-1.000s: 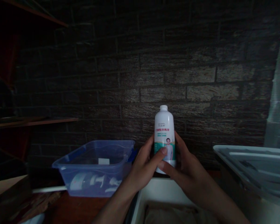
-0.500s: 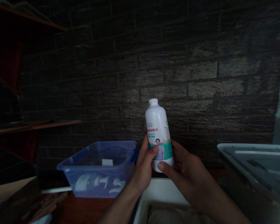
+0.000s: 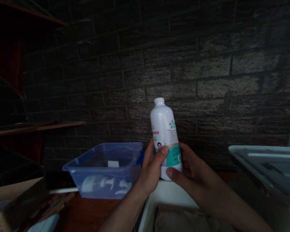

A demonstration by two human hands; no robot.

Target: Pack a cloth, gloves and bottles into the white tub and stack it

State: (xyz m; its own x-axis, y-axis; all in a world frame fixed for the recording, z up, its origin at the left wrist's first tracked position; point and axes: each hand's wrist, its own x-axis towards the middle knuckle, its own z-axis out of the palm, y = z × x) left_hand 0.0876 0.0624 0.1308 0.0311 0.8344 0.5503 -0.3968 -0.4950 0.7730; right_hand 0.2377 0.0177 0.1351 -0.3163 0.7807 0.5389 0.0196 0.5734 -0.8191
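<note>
Both of my hands hold a white disinfectant bottle (image 3: 162, 120) with a white cap and a green label, nearly upright and leaning slightly left. My left hand (image 3: 151, 170) is closed round its left side, thumb across the label. Gripping the lower right side is my right hand (image 3: 193, 175), its thumb near the base. The fingers behind the bottle are partly hidden. Below the hands sits a white bin (image 3: 168, 191) with brownish cloth-like material inside. To the left stands a translucent blue plastic box (image 3: 103, 180) with pump bottles showing through its wall.
A large lidded grey container (image 3: 268, 167) stands at the right. Wooden shelves (image 3: 38, 128) jut out on the left, above an open cardboard box (image 3: 21, 199). A dark brick wall (image 3: 183, 74) rises behind the wooden surface (image 3: 87, 212).
The bottle has been turned in my hands, so the pictured figure has moved left and more small print and a barcode show. The camera view has shifted slightly.
</note>
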